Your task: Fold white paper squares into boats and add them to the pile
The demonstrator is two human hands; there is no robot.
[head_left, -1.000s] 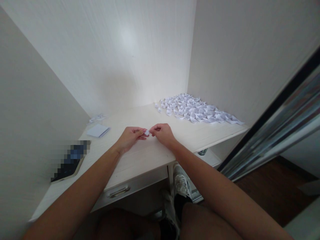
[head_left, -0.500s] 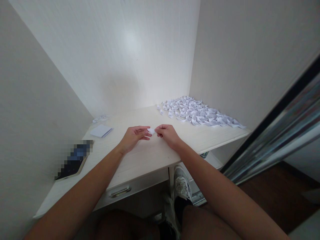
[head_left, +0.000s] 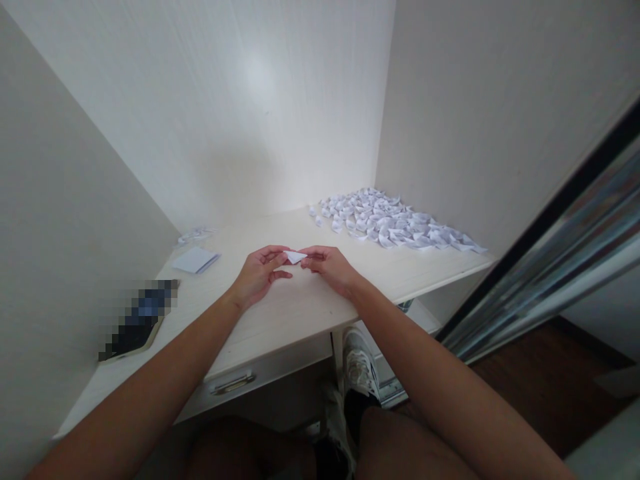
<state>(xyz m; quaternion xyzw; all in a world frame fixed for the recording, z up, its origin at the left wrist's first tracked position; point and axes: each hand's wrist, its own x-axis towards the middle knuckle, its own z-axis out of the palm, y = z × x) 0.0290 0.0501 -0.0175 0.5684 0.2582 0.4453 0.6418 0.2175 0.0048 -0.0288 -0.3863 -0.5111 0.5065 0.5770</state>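
A small piece of folded white paper (head_left: 295,257), pointed in shape, is held between both hands just above the desk. My left hand (head_left: 261,275) pinches its left end between thumb and fingers. Its right end is in the fingertips of my right hand (head_left: 329,267). Beyond my right hand a large heap of folded white paper pieces (head_left: 395,225) covers the back right of the desk. A stack of white paper squares (head_left: 196,260) lies to the left of my left hand.
The white desk (head_left: 280,320) has walls at the back and both sides. A dark, pixelated device (head_left: 143,320) leans at the left wall. Some white paper bits (head_left: 196,235) lie in the back left corner. Under the desk are a drawer handle (head_left: 233,383) and my shoe (head_left: 359,363).
The paper has turned and now shows as a pointed triangle between the hands. My right fingers have moved closer to my left ones. The view has shifted slightly.
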